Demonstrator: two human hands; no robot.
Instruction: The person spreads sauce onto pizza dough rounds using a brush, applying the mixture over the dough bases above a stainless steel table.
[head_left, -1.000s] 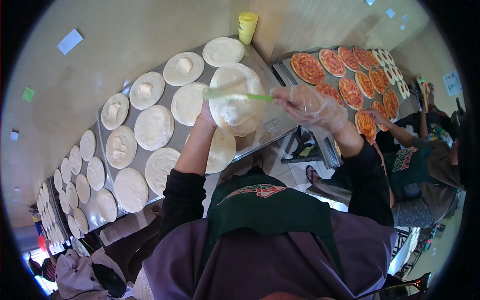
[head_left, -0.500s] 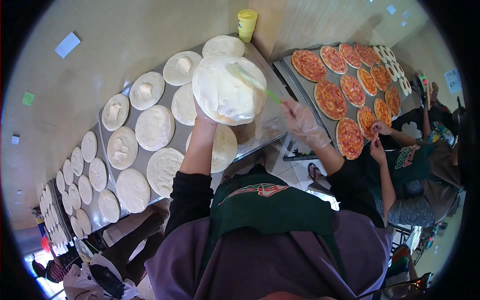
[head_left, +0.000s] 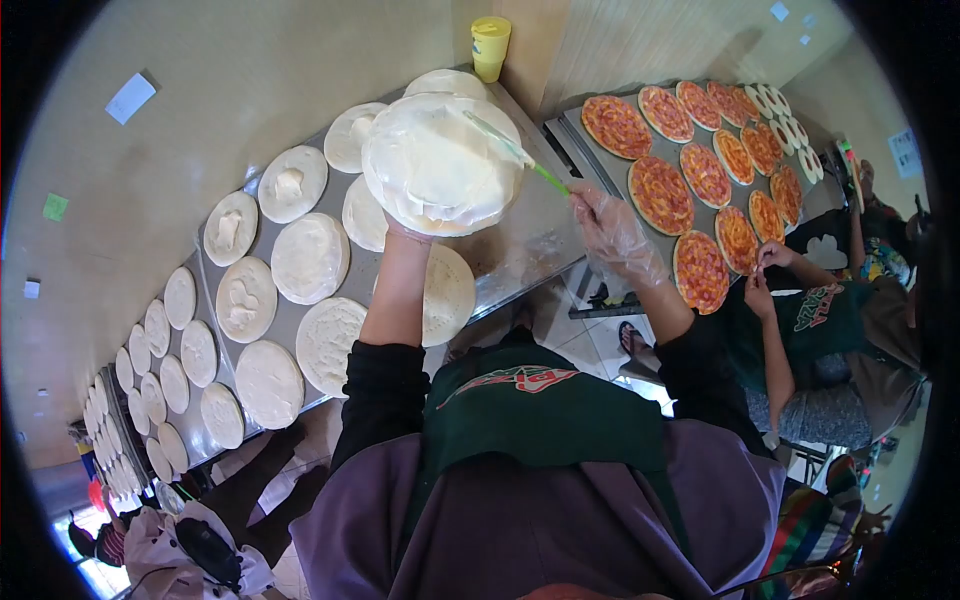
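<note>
My left hand point(head_left: 408, 232) holds up a round pizza crust point(head_left: 440, 175) coated in creamy white spread; its fingers are hidden underneath. In my right hand point(head_left: 618, 238), which wears a clear plastic glove, is the green handle of a spatula point(head_left: 550, 178). The white-smeared blade lies over the upper right part of the crust. Below and behind the raised crust, a plain crust point(head_left: 448, 297) with small holes rests at the edge of the metal table point(head_left: 530, 225). Crusts with a dollop of white spread, such as this crust point(head_left: 292, 184), lie to the left.
A yellow cup point(head_left: 490, 48) stands at the table's back corner. Several topped pizzas point(head_left: 661, 197) cover the right table, where a co-worker's hands point(head_left: 768, 265) are at work. More crusts point(head_left: 173, 382) line the left, with a person point(head_left: 200, 550) at lower left.
The held crust has shifted slightly left and tipped. The spatula has moved along its upper right side, and my right hand has turned a little. The co-worker's hands have drawn slightly closer together.
</note>
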